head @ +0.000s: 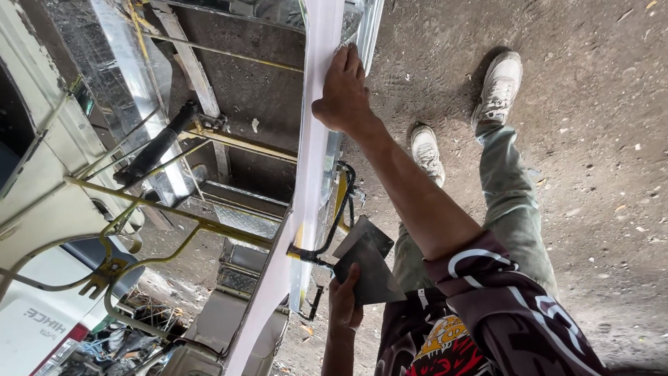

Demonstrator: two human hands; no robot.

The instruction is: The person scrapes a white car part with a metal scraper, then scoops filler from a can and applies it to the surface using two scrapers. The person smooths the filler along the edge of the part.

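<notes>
White panel (314, 150), centre-left: stiff and smooth, likely slippery, so brace it along the edge. Your left hand (344, 304) grips two thin scrapers (367, 268) below it; light, rigid, sharp-edged, best pinched at the back. Your right hand (343, 89) presses flat on the panel.

Soft, even daylight fills the scene, bright enough to show detail everywhere. The white panel edge (316, 139) is nearly washed out, and glare streaks the shiny metal sheet (132, 83) at upper left. The shoes (497, 87) cast only a faint shadow on the dirt ground (591, 139). Focus is sharp throughout; straight lines bend slightly toward the corners.
</notes>
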